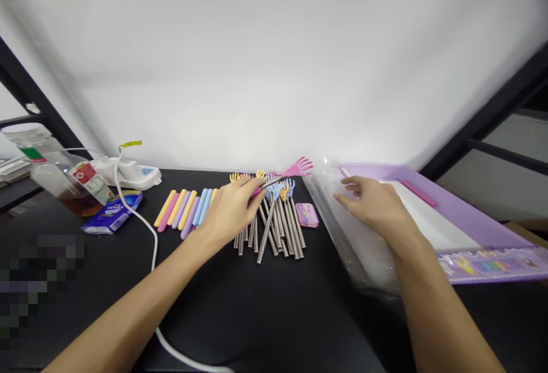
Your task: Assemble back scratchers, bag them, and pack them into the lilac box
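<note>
My left hand (233, 204) is closed around the pink handle of a back scratcher (298, 167), whose pink hand-shaped head points right. Below it lies a pile of back scratcher rods (280, 227), metal with yellow, blue, pink and purple heads. Left of the pile, a row of pastel handles (177, 210) is partly covered by my left hand. My right hand (370, 201) hovers over or touches a stack of clear plastic bags (342, 236); its thumb and fingers are apart. Small pink cards (307, 215) sit between the pile and the bags.
A purple display box (428, 184) with a pink stick (419, 193) stands at right. On the left are a tilted bottle (64, 173), a blue tissue pack (113, 213) and a power strip (132, 174). A white cable (154, 247) crosses the black table (257, 316).
</note>
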{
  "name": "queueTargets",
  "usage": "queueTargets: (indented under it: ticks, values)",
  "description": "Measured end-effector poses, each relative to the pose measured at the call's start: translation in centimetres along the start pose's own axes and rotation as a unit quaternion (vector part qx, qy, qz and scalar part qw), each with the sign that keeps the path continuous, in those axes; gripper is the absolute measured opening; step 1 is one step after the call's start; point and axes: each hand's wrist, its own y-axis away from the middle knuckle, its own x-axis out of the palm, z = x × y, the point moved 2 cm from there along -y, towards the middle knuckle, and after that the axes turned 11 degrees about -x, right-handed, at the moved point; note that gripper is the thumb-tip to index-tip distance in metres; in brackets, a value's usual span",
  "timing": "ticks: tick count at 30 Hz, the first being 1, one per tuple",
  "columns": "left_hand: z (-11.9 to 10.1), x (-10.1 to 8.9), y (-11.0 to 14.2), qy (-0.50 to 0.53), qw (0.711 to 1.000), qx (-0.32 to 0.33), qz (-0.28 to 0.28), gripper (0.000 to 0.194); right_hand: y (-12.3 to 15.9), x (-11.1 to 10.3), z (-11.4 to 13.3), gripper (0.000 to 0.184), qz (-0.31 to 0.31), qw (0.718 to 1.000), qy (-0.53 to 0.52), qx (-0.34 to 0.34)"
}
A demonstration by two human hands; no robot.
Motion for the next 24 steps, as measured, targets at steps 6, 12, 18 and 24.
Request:
queueTargets:
  ticks: [6, 12, 18, 24]
  values:
    - [-0.6, 0.5, 0.4, 0.007, 0.999, 0.031, 0.000, 0.019, 0.1, 1.6, -1.5, 0.010, -0.029, 0.994, 0.099, -0.021]
    - [-1.2, 0.3, 0.5, 0.027, 0.999, 0.036, -0.006, 0.020, 0.3, -0.2, 1.1, 0.013, -0.022, 0.996, 0.084, 0.026]
    - [-2.6, 0.1, 0.3, 0.383, 0.898, -0.134, 0.168, 0.031, 1.2, -0.7, 5.1, 0.012, -0.115, 0.985, -0.041, -0.124]
    - [-2.7, 0.1, 0.4, 0.574, 0.758, -0.205, 0.231, 0.028, 3.6, 1.6, 10.8, 0.025, -0.001, 0.896, -0.263, -0.358]
